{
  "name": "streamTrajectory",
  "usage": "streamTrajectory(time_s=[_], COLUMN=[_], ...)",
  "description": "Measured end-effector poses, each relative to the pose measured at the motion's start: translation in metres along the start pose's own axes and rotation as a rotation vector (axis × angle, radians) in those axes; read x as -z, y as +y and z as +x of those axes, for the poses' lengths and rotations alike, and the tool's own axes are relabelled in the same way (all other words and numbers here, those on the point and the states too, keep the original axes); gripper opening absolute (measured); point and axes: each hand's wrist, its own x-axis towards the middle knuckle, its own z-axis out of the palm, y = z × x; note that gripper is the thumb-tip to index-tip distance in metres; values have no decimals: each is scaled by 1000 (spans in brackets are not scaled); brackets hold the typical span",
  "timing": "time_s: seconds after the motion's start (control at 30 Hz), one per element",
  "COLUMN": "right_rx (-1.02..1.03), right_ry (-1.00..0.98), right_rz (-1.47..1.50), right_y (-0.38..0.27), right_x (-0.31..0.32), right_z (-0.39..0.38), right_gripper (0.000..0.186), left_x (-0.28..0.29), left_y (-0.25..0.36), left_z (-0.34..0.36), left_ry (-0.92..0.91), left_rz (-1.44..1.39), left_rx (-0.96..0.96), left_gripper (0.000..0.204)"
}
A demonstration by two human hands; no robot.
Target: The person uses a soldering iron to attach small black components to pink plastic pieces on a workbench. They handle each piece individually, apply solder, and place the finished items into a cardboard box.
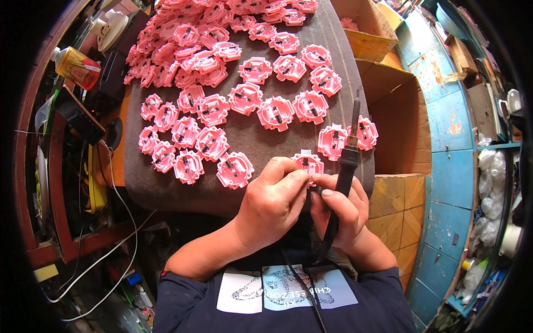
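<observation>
A pink plastic housing [308, 161] with small black parts inside sits at the near edge of the dark mat. My left hand [272, 191] is closed, its thumb and forefinger pinching at the near side of this housing. From the other side, my right hand [344, 213] brings its fingertips against the same spot; whatever tiny piece lies between the fingers is hidden. A soldering iron [345, 169] with a black handle is tucked in my right hand, its metal tip pointing away from me. Just beyond the tip of my right hand lie two more pink housings [333, 142].
Loose rows of pink housings [213, 109] cover the dark mat [266, 150], with a heaped pile [183, 44] at the far left. Open cardboard boxes [397, 116] stand on the right beside blue cabinets [452, 166]. White cables [119, 222] hang at the left.
</observation>
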Motion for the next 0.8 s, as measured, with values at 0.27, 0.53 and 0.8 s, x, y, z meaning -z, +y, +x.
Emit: streamTrajectory(time_s=[0.27, 0.53, 0.8], right_rx=[-29, -74, -151], right_ry=[13, -10, -34], right_rz=[36, 118, 130], right_y=[3, 0, -17], right_x=[-5, 32, 75], right_z=[-4, -16, -15], right_gripper=[46, 44, 38], left_x=[-5, -2, -2], left_y=[-1, 3, 2], left_z=[-4, -3, -2], left_ry=[32, 6, -13], left_rz=[-18, 27, 37], left_rx=[-7, -3, -15], left_gripper=[27, 24, 24])
